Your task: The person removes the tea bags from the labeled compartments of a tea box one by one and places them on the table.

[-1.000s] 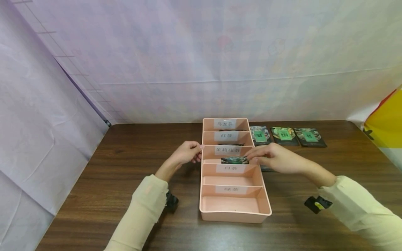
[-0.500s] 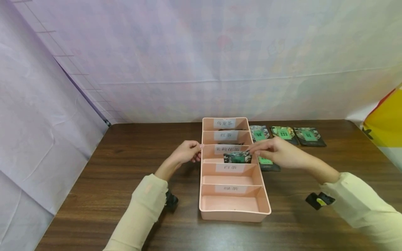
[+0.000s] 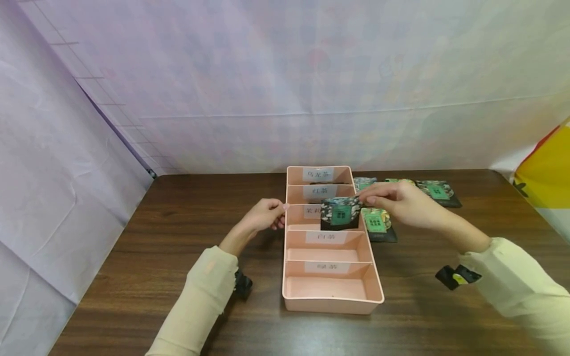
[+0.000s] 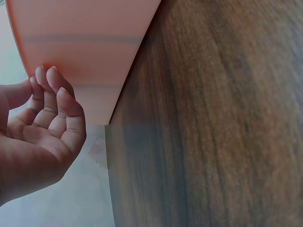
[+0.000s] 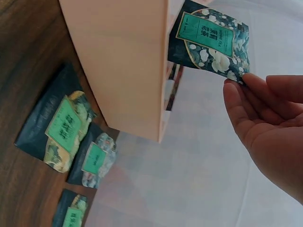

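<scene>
My right hand point(image 3: 407, 205) pinches the upper right corner of a dark tea bag packet point(image 3: 340, 213) with a green label and white flower print. The packet hangs upright over the middle compartment of a pink divided box point(image 3: 333, 306). In the right wrist view, the packet point(image 5: 208, 40) stands mostly above the box's wall point(image 5: 120, 66), its lower end hidden behind the rim. My left hand point(image 3: 265, 216) pinches the box's left rim between thumb and fingers. The left wrist view shows its fingertips point(image 4: 53, 75) against the outer wall.
Right of the box lies a tea packet point(image 3: 377, 225). Behind it, more packets point(image 3: 440, 192) form a row, partly covered by my right hand. Paper labels point(image 3: 327, 237) mark the compartments. A white curtain point(image 3: 231, 89) hangs behind the brown table point(image 3: 187, 207).
The packet has risen from deep in the middle compartment until its front shows above the dividers. My right hand has moved up and slightly right; my left hand stays at the rim.
</scene>
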`<state>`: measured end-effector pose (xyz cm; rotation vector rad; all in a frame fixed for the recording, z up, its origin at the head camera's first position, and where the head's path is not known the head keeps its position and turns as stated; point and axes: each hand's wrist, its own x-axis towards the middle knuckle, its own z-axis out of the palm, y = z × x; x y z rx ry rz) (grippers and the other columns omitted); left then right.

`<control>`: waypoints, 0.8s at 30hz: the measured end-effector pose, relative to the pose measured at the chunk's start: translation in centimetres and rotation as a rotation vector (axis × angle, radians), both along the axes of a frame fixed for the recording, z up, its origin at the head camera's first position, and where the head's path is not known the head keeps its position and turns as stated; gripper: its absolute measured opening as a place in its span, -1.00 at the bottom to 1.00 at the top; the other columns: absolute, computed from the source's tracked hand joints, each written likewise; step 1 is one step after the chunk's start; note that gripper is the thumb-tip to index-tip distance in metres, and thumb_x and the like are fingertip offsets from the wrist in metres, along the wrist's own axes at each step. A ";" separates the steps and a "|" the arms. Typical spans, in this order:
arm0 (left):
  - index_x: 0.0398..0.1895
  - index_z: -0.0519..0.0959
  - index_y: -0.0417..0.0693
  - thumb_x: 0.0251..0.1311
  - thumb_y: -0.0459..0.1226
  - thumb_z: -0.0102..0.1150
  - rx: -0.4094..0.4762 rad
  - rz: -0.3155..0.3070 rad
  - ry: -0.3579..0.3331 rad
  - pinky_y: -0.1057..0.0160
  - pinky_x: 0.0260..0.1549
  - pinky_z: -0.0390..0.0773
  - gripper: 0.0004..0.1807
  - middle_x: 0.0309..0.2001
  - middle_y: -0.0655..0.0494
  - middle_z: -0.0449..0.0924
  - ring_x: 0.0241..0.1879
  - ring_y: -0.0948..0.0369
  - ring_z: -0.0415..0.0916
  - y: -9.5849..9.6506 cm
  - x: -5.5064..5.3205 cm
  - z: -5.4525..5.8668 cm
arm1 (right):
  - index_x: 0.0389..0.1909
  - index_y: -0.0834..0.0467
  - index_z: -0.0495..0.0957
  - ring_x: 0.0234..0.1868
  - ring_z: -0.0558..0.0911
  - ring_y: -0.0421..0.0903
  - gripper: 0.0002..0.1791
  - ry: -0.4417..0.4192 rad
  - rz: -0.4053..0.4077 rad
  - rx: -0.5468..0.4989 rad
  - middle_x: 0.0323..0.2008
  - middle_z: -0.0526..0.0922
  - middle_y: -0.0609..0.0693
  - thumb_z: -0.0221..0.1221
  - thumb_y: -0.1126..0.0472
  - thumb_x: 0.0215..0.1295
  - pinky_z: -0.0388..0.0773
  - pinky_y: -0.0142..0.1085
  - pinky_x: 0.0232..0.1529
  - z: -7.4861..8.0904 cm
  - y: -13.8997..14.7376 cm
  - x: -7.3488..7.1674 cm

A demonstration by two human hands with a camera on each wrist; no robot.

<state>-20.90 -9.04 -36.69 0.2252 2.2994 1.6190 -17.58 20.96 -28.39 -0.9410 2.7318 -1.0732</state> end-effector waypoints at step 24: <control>-0.53 0.40 -0.26 0.35 -0.27 -0.10 0.010 0.007 -0.012 0.38 -0.62 0.38 -0.69 -0.61 0.07 0.41 -0.62 0.26 0.40 0.1 0.1 -0.3 | -0.06 0.21 0.56 -0.30 0.54 -0.43 -0.75 0.082 -0.159 0.024 -0.11 0.60 0.16 0.02 0.23 0.35 0.40 -0.46 -0.50 2.5 3.8 -0.1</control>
